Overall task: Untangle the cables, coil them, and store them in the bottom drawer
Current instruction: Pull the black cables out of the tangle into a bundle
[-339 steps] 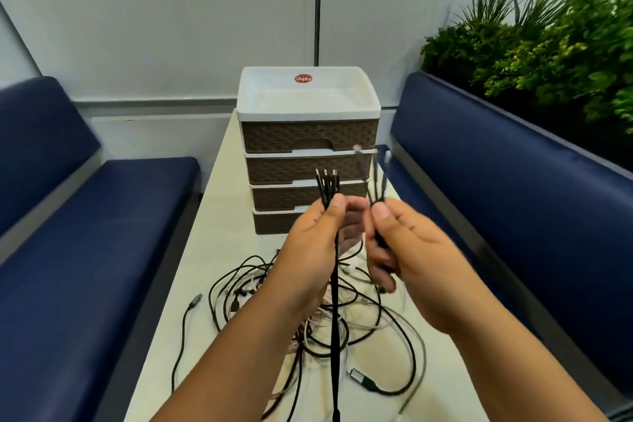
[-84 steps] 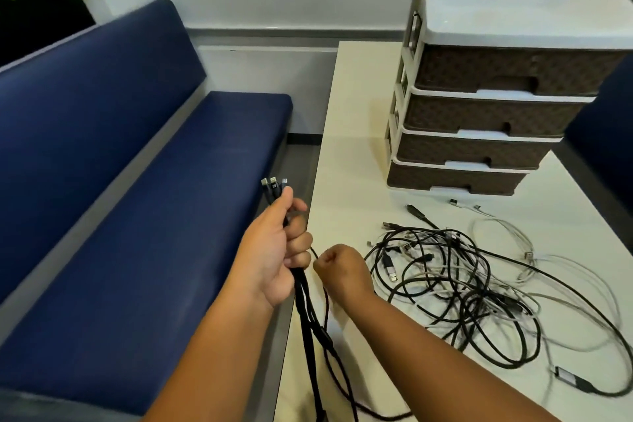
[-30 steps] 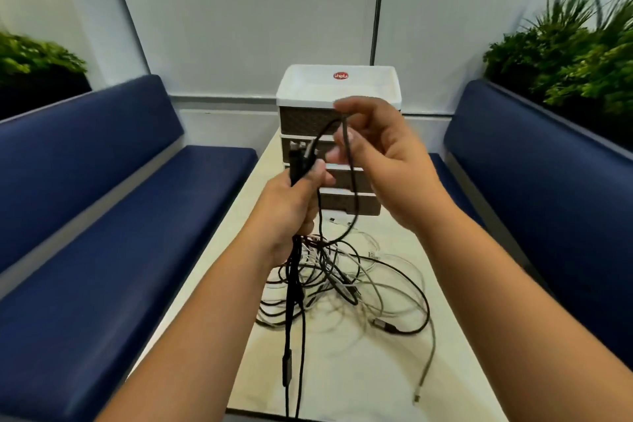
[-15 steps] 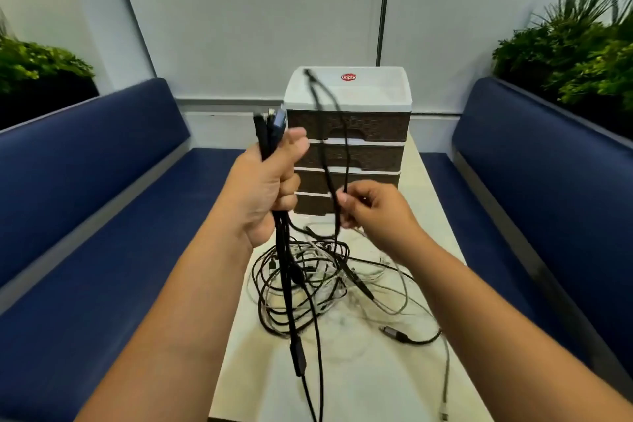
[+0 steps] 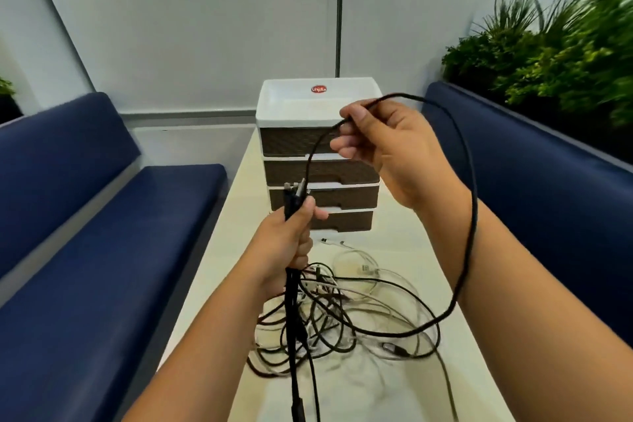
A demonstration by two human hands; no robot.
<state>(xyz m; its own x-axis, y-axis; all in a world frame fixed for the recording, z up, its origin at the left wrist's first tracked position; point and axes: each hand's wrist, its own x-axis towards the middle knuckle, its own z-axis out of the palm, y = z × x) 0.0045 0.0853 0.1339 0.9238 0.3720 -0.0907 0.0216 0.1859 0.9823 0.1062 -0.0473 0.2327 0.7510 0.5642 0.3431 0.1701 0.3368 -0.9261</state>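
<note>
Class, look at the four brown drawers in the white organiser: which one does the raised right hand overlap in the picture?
The top drawer. The right hand covers its right end, while the three drawers below show their fronts, and the left hand sits lower.

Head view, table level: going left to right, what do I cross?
Left blue bench → left hand gripping the cable ends → drawer unit → right hand pinching the black cable → right blue bench.

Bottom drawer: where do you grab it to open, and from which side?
Grip the notch under the top lip of the bottom drawer, at the middle of its front. Come from the front, the near side: its face points toward the camera. It's closed, and both hands hold cables, so free one first.
</note>
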